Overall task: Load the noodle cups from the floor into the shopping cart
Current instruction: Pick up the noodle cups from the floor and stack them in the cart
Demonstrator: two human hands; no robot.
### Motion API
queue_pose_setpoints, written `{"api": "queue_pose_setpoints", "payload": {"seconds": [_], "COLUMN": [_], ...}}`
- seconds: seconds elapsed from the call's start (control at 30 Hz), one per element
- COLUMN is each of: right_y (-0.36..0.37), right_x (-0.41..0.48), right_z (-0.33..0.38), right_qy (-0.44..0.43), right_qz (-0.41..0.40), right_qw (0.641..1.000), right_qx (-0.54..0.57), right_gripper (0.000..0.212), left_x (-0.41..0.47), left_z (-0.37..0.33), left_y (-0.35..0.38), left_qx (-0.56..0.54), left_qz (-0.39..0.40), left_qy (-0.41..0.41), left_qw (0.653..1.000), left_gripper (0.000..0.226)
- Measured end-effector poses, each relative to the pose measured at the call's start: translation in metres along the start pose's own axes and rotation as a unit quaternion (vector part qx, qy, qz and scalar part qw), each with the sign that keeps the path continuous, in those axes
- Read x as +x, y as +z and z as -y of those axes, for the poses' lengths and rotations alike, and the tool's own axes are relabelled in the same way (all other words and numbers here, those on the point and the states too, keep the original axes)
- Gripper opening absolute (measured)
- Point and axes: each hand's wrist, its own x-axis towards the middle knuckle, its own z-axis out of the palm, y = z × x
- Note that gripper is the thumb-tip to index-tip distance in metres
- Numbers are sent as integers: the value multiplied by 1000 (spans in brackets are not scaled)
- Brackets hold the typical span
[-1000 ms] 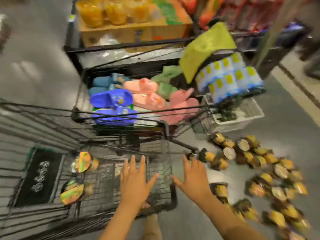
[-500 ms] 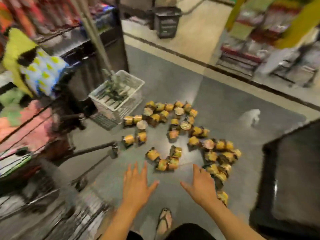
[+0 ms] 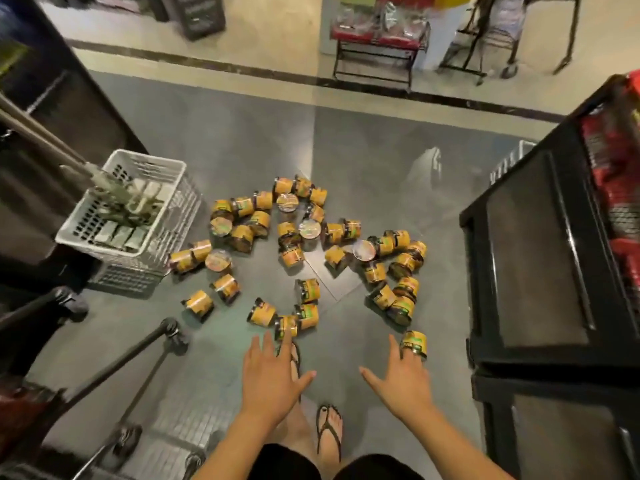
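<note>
Just ahead of my fingertips, the noodle cups (image 3: 306, 291) are lying scattered over the grey floor, most on their sides and a few showing their lids. A second ago I was reaching over the cart's basket, where two cups were already lying. Since then I have been swinging round to my right, and now I am facing the pile. By my reckoning one drop-off is done and I am starting the next pick-up, with nearly the whole heap still waiting.

My left hand (image 3: 268, 379) and right hand (image 3: 398, 382) are both hanging empty, palms down and fingers spread wide. The nearest cup (image 3: 287, 325) is sitting at the tips of my left fingers, and a lone cup (image 3: 414, 342) is lying by my right ones. I cannot tell whether either hand is touching its cup yet.

Out beyond my left hand, only the lower bars and wheels of the shopping cart (image 3: 138, 355) are showing. Its basket is falling outside the view, so I am not able to say what is loaded now. The cups are overlapping and their labels are blurring, so I am not trusting any count. One sandalled foot (image 3: 329, 431) is showing between my wrists, while the other is mostly hiding under my left hand.
</note>
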Motion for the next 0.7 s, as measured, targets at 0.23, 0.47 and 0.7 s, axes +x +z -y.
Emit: {"api": "queue_pose_setpoints", "payload": {"seconds": [0.23,0.47,0.7], "right_y": [-32,-70,-90], "right_x": [67,143,267], "right_z": [29,57,47], "right_qy": [70,90,81], "right_qz": [18,11,29], "right_qw": [997,994,996], "right_qx": [17,54,30], "right_gripper": [98,97,100], "left_x": [104,203,324], "left_z": [15,16,-10], "left_y": [-40,-76,-70], "left_qx": [22,70,72], "left_qz": [-19,-23,0], "left_qy": [52,80,76], "left_qw": [998,994,994], "left_gripper": [98,101,103]}}
